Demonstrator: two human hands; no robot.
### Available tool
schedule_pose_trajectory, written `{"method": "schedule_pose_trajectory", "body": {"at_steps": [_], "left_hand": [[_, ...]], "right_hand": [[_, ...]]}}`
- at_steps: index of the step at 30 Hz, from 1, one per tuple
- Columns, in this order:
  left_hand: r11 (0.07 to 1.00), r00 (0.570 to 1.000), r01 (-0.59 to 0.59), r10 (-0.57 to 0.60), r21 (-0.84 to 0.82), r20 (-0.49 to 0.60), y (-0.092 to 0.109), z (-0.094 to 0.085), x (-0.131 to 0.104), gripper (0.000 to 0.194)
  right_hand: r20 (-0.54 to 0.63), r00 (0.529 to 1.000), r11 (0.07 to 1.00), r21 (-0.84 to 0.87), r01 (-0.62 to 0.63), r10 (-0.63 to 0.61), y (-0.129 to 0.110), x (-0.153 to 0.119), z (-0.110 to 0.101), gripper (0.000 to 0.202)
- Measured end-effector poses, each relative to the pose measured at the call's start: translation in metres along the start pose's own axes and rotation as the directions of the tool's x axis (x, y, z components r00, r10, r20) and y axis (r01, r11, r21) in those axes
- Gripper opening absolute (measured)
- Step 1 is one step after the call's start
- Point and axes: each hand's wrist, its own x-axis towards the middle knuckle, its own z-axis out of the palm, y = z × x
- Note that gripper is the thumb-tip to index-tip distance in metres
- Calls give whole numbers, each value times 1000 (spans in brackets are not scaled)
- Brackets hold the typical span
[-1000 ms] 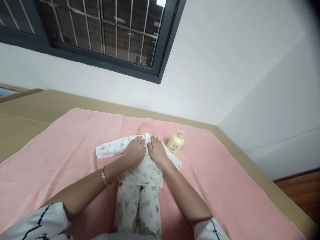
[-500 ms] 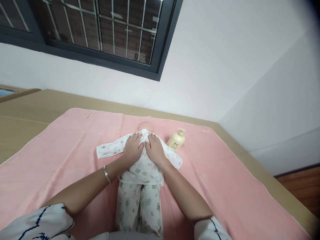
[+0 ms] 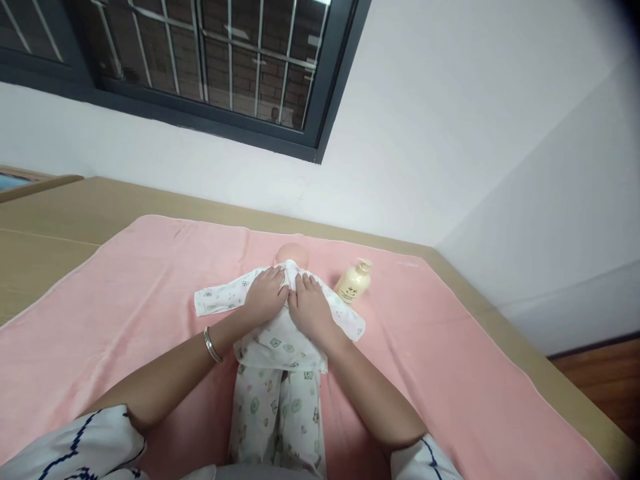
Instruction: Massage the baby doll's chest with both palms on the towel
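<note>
A baby doll (image 3: 293, 254) lies on a pink blanket (image 3: 425, 360), its head at the far end. It is dressed in a white long-sleeved top (image 3: 285, 343) with a small green print and matching trousers (image 3: 277, 413). On the chest of the top, my left hand (image 3: 267, 294) rests flat with its fingers stretched toward the neck. Beside it my right hand (image 3: 311, 305) lies on the other half of the chest, fingers also stretched out. The two thumbs nearly meet at the middle. The doll's sleeves spread out to both sides.
A cream pump bottle (image 3: 353, 281) lies tilted on the blanket, right of the doll's shoulder. The blanket covers much of a tan padded surface (image 3: 65, 207). Behind it rises a white wall (image 3: 400, 133) with a dark-framed barred window (image 3: 210, 67).
Both hands stay on the doll's chest; the right one has shifted slightly toward me. The doll and the bottle lie where they were.
</note>
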Motion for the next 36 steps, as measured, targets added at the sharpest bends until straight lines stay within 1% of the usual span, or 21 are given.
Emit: {"method": "schedule_pose_trajectory", "body": {"at_steps": [3, 5, 7, 9, 11, 12, 14, 16, 19, 20, 23, 24, 25, 27, 29, 31, 33, 34, 35, 36], "left_hand": [[998, 999, 28, -27, -50, 17, -7, 0, 3, 37], [996, 999, 35, -35, -78, -1, -9, 4, 2, 37], [992, 997, 48, -55, -118, -51, -9, 9, -1, 39], [982, 988, 67, -90, -178, -122, -9, 15, -5, 41], [967, 974, 74, -122, -242, -189, -9, 19, -8, 43], [960, 968, 71, -132, -271, -212, -9, 20, -10, 44], [946, 960, 61, -143, -318, -241, -9, 21, -11, 45], [935, 955, 54, -151, -350, -255, -9, 20, -11, 46], [930, 952, 45, -151, -366, -266, -9, 19, -10, 47], [930, 952, 43, -149, -364, -267, -9, 19, -10, 47], [934, 952, 51, -152, -354, -266, -8, 20, -11, 46], [934, 952, 56, -157, -354, -263, -8, 20, -12, 46], [932, 952, 61, -161, -356, -260, -8, 20, -12, 46], [925, 954, 64, -167, -374, -250, -6, 16, -11, 46], [910, 952, 64, -180, -410, -249, -4, 9, -6, 46], [880, 941, 70, -215, -471, -263, 1, -2, 3, 46], [820, 925, 80, -273, -567, -264, 8, -14, 14, 45], [769, 920, 86, -306, -633, -246, 13, -20, 20, 44], [697, 917, 92, -337, -711, -212, 20, -26, 26, 42], [591, 919, 96, -362, -801, -157, 27, -30, 32, 40]], "right_hand": [[-13, 1000, 1000, -17, 12, -12, -8, -8, 2, 54], [-11, 1000, 1000, 8, 17, -17, -7, -10, -1, 55], [-29, 999, 998, 58, 21, -19, -3, -8, -5, 54], [-113, 994, 995, 98, 26, -15, 0, -6, -7, 54], [-197, 980, 992, 109, 58, -35, 1, -4, -6, 55], [-207, 976, 991, 107, 85, -61, 1, -3, -4, 55], [-173, 977, 984, 110, 142, -122, -1, -3, 1, 52], [-168, 976, 980, 122, 159, -137, -2, -4, 5, 51], [-250, 963, 981, 136, 141, -104, -2, -5, 6, 52], [-251, 962, 980, 140, 145, -107, -2, -5, 5, 52], [-178, 974, 970, 172, 174, -143, -1, -5, 4, 49], [-171, 974, 965, 194, 178, -146, 0, -4, 4, 48], [-185, 973, 959, 220, 177, -137, 1, -4, 3, 48], [-251, 963, 949, 265, 169, -101, 2, -5, 3, 48], [-286, 954, 947, 274, 168, -87, 1, -6, 3, 48], [-245, 963, 954, 241, 177, -117, 0, -8, 4, 46], [-169, 973, 961, 200, 188, -155, 1, -9, -1, 46], [-146, 976, 964, 186, 188, -162, 3, -9, -6, 47], [-143, 977, 967, 178, 180, -156, 7, -9, -13, 48], [-163, 977, 970, 175, 167, -139, 12, -9, -23, 51]]}}
